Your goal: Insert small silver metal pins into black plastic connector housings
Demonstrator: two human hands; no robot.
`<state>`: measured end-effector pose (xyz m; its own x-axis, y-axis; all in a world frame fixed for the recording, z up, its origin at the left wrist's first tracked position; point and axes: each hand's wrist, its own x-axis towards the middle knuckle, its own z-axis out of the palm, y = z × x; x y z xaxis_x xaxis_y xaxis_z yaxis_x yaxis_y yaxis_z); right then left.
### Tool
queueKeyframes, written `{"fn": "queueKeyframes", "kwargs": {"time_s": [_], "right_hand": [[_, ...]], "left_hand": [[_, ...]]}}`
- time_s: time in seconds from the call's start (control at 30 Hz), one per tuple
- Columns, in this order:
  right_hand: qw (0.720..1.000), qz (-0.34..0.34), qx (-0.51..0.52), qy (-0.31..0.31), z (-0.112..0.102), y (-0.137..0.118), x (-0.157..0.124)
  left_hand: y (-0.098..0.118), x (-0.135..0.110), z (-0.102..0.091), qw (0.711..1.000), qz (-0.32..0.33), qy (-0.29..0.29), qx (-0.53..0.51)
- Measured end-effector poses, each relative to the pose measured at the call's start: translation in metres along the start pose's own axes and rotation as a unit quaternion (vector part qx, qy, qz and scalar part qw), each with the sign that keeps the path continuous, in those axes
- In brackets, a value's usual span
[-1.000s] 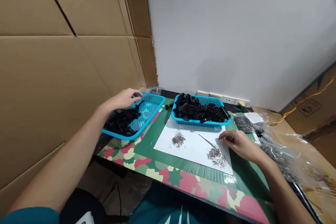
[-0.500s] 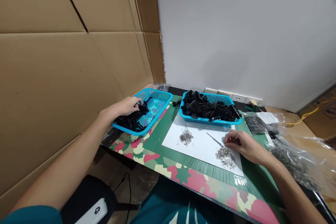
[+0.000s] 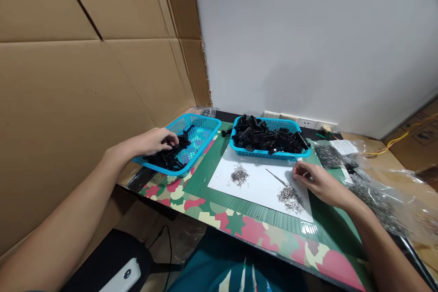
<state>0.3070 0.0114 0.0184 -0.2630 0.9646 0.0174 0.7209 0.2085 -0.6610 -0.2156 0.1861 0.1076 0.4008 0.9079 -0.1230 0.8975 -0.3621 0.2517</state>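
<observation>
My left hand [image 3: 153,141] reaches into the left blue basket [image 3: 205,121], its fingers curled over the black plastic parts [image 3: 164,159] lying there. My right hand [image 3: 320,183] rests on the white paper [image 3: 256,188], fingers curled together, beside a pile of small metal springs [image 3: 290,199]. A thin metal pin [image 3: 275,176] lies on the paper just left of that hand. A second spring pile [image 3: 239,174] sits further left. Behind the paper stands a second blue basket [image 3: 270,155] heaped with black parts [image 3: 270,137].
A tall cardboard wall [image 3: 85,77] closes off the left side. Clear bags of metal pieces [image 3: 376,200] lie at the right, with a smaller bag [image 3: 326,155] behind them. A power strip [image 3: 301,122] and a yellow wire [image 3: 400,148] run along the back. The camouflage mat [image 3: 239,226] marks the near table edge.
My left hand has drawn back from the far rim of the left basket onto the black parts and curled. My right hand stays by the right spring pile. The view shifted slightly.
</observation>
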Motion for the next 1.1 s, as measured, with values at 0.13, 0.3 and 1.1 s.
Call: {"fn": "queueKeyframes", "kwargs": {"time_s": [0.13, 0.3, 1.1], "right_hand": [[0.999, -0.001, 0.039, 0.006, -0.003, 0.001, 0.0], [0.996, 0.005, 0.089, 0.017, -0.001, 0.006, 0.002], [0.932, 0.015, 0.359, 0.055, 0.004, -0.022, 0.001]], "left_hand": [[-0.004, -0.005, -0.005, 0.999, 0.004, 0.029, 0.016], [-0.008, -0.004, -0.01, 0.995, -0.016, 0.089, 0.048], [0.049, -0.03, 0.005, 0.915, -0.059, 0.341, -0.207]]}}
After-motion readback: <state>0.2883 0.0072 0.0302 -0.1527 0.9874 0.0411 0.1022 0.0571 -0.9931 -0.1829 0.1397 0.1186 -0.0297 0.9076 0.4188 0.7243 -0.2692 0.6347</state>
